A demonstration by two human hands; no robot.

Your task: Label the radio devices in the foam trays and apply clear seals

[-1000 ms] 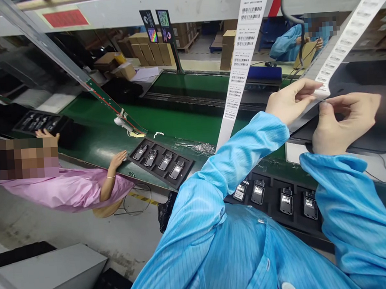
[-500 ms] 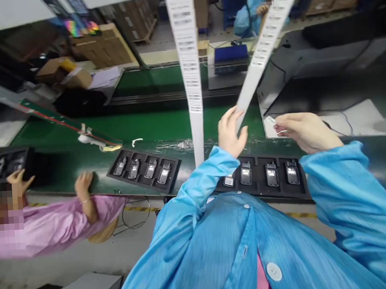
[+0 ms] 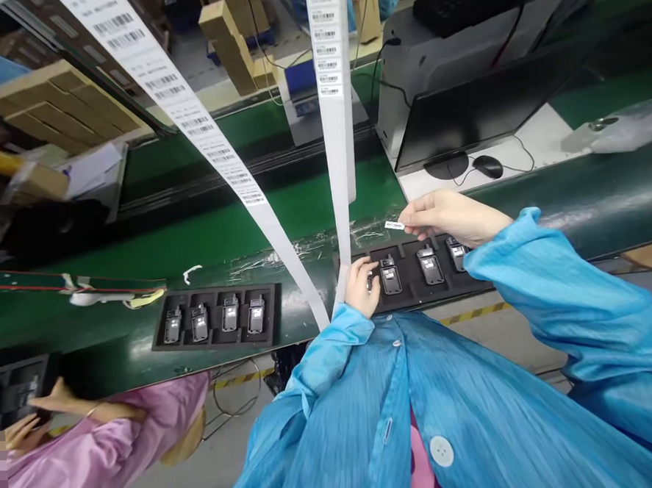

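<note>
My right hand (image 3: pixel 446 218) pinches a small white barcode label (image 3: pixel 394 226) by its right end, above the black foam tray (image 3: pixel 407 257) in front of me. In that tray lie several black handheld devices with short antenna-like stubs, such as this device (image 3: pixel 430 265); my right sleeve partly covers the rightmost. My left hand (image 3: pixel 362 287) is over the tray's left end with thumb and fingers apart, by the leftmost device (image 3: pixel 369 279), which it partly hides. Just behind this hand hangs a long white label strip (image 3: pixel 336 162); whether they touch is unclear.
Another label strip (image 3: pixel 209 133) slants down to the left. A second foam tray (image 3: pixel 215 340) with several devices lies left on the green bench. Behind are a monitor (image 3: pixel 472 110) and mouse (image 3: pixel 488 166). A co-worker in a pink sleeve (image 3: pixel 106 449) handles another tray (image 3: pixel 14 388).
My left hand has come down from the label strip to the tray's left end. My right hand, still pinching the label, is now over the tray. The view has turned.
</note>
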